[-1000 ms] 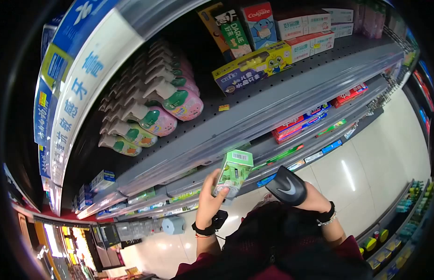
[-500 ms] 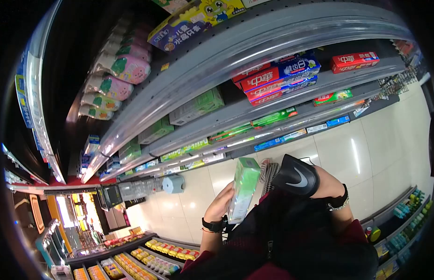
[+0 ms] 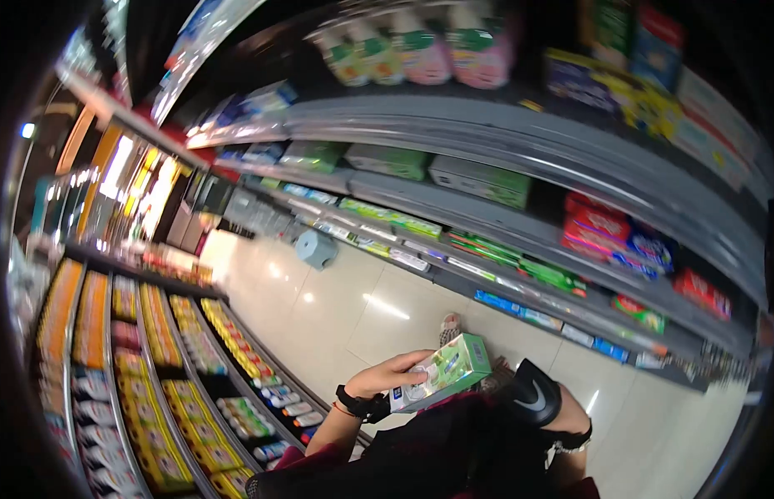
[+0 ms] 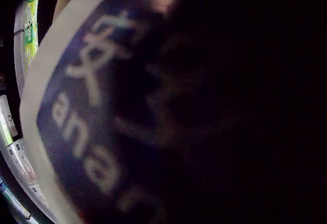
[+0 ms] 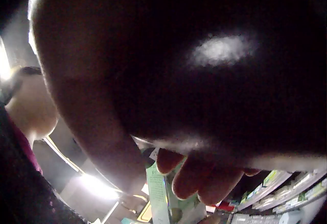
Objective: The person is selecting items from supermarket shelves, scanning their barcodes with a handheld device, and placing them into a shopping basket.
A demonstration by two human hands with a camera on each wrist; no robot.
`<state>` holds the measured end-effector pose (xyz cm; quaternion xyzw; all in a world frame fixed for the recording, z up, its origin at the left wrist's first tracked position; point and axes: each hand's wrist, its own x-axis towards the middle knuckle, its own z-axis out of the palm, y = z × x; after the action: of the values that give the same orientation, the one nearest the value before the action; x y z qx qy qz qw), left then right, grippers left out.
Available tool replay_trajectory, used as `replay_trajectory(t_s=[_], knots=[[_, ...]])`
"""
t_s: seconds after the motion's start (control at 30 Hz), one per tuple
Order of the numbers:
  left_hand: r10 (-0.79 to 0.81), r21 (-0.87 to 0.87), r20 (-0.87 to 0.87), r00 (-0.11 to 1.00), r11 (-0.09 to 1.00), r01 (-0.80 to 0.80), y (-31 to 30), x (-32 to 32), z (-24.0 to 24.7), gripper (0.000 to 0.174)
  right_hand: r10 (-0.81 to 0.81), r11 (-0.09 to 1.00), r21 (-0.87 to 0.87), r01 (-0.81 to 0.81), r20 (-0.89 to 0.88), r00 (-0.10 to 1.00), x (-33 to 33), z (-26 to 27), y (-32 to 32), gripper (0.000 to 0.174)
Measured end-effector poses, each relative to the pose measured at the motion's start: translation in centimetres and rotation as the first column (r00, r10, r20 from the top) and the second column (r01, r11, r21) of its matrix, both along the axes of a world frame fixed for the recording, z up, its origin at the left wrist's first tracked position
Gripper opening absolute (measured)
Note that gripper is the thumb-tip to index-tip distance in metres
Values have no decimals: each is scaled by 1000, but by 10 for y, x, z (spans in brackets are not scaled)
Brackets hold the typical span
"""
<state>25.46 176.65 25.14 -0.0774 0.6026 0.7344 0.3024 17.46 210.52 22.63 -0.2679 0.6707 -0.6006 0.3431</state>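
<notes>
A green carton (image 3: 453,366) with a pale label lies sideways close to my chest. My left hand (image 3: 395,376), a black band on its wrist, grips the carton's left end. In the head view my right hand is hidden behind the black wrist camera (image 3: 534,397). The right wrist view shows its curled fingers (image 5: 191,178) and thumb around the edge of the green carton (image 5: 161,203). In the left wrist view a blurred dark blue and white printed surface (image 4: 87,116) fills the frame.
Grey shelves (image 3: 520,141) run along the right with green boxes (image 3: 478,179), red and blue toothpaste boxes (image 3: 607,229) and pump bottles (image 3: 420,46). A low rack of yellow packets (image 3: 162,333) lines the left. Pale tiled floor (image 3: 353,308) lies between, with a round grey-blue object (image 3: 316,248).
The carton came down from shelf height to my chest and turned from upright to lying sideways. The head view swung from the shelf face toward the aisle.
</notes>
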Motion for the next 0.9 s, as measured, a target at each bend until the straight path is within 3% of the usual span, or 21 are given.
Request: replay_trajectory(t_s=[0.2, 0.23, 0.27, 0.33, 0.5, 0.63, 0.73, 0.77, 0.83, 0.9], knots=[[215, 16, -15, 977, 977, -214, -21, 71, -17, 55, 371, 929, 57, -366, -166, 914, -16, -16, -46, 40], [274, -15, -28, 961, 961, -275, -25, 85, -20, 55, 410, 910, 91, -404, -64, 910, -19, -6, -60, 43], [314, -7, -43, 949, 949, -314, -29, 98, -22, 55, 447, 893, 101, -439, -78, 891, -21, -12, -73, 43], [443, 20, -7, 896, 896, -443, -38, 126, -25, 55, 455, 890, -27, -455, 29, 890, -19, -30, -102, 46], [666, 11, -66, 743, 745, -667, -68, 183, -46, 53, 529, 848, -92, -523, 226, 818, -17, -15, -196, 59], [822, 35, -48, 568, 569, -821, -101, 216, -61, 51, 626, 780, -32, -625, 44, 779, -1, 1, -292, 73], [862, 18, -23, 506, 507, -862, -137, 228, -73, 51, 724, 644, 32, -764, -348, 595, 2, -4, -368, 70], [872, -5, -13, 489, 489, -872, -151, 232, -80, 55, 733, 631, 41, -775, -359, 578, 4, -2, -392, 70], [887, 12, -30, 460, 461, -887, -178, 235, -91, 56, 803, 587, -44, -809, -101, 588, 19, 28, -449, 69], [895, 18, -63, 442, 444, -896, -200, 243, -100, 56, 851, 517, 4, -856, -110, 514, 25, 8, -489, 71]])
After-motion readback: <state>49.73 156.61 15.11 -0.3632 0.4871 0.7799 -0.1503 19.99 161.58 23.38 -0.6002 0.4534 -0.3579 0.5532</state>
